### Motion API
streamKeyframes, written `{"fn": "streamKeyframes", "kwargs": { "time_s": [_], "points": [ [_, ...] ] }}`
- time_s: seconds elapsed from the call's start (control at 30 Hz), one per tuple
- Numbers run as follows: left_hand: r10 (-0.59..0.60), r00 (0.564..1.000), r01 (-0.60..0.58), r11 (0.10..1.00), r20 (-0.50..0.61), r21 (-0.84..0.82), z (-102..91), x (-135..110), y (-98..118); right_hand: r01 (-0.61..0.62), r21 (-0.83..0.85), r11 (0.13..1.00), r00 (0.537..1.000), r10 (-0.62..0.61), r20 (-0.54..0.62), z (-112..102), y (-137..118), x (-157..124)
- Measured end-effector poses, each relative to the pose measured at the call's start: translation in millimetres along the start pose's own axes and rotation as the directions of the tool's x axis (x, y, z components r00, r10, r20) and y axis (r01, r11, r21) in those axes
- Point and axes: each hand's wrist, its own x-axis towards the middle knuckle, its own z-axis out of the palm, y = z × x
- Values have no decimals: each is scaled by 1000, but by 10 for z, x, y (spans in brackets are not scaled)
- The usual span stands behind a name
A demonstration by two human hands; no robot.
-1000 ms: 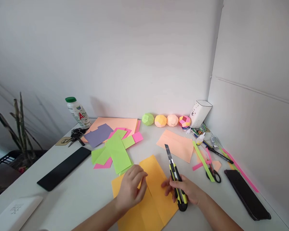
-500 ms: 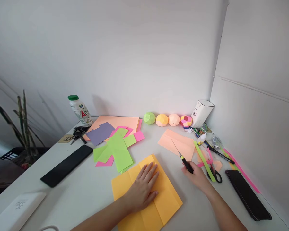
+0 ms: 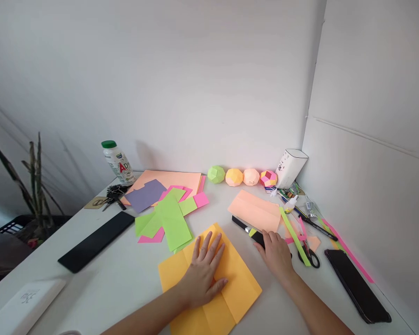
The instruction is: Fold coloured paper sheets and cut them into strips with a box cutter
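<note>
My left hand [image 3: 204, 274] lies flat with its fingers spread on a folded, creased yellow-orange sheet of paper [image 3: 239, 284]. To the right of that sheet, my right hand [image 3: 277, 253] has its fingers round the handle of a black and yellow utility knife [image 3: 253, 232]. The knife's dark blade points to the upper left, close to the near edge of a peach paper sheet [image 3: 254, 209]. Part of the handle is hidden under my fingers. Scissors [image 3: 313, 258] with black handles lie just right of this hand, partly under a green paper strip [image 3: 293, 232].
Green paper pieces [image 3: 174, 218], a purple sheet [image 3: 146, 195] and several paper balls [image 3: 233, 177] are toward the wall. A black phone [image 3: 356, 286] is at right, a long black object [image 3: 97, 242] and white power bank [image 3: 26, 304] at left. A white bottle [image 3: 118, 163] stands behind keys [image 3: 115, 195].
My right hand has turned the utility knife from edge-on to its flat side and lowered it toward the table. My left hand stays on the paper, its fingers slightly more spread.
</note>
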Motion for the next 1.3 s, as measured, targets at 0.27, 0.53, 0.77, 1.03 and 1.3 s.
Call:
{"fn": "streamKeyframes", "kwargs": {
  "time_s": [0.27, 0.53, 0.77, 1.03, 1.3],
  "points": [
    [14, 1000, -14, 1000, 3, 28, 24, -10, -20, 157, 83, 984, 980, -145, -138, -79, -161, 39],
    [1, 999, -1, 1000, -36, 12, 48, 10, -12, 289, 339, 895, 956, -285, -62, -279, -579, -194],
    [-2, 999, 3, 1000, -40, 8, 64, 47, -21, 156, 524, 837, 938, -292, 187, -268, -574, -225],
    [-12, 999, 13, 999, -40, 32, 85, 76, -19, 136, 562, 816, 936, -291, 197, -262, -509, -235],
    [-52, 997, 55, 996, -52, 72, 103, 87, -18, 128, 593, 795, 933, -299, 200, -260, -489, -242]
  ]
}}
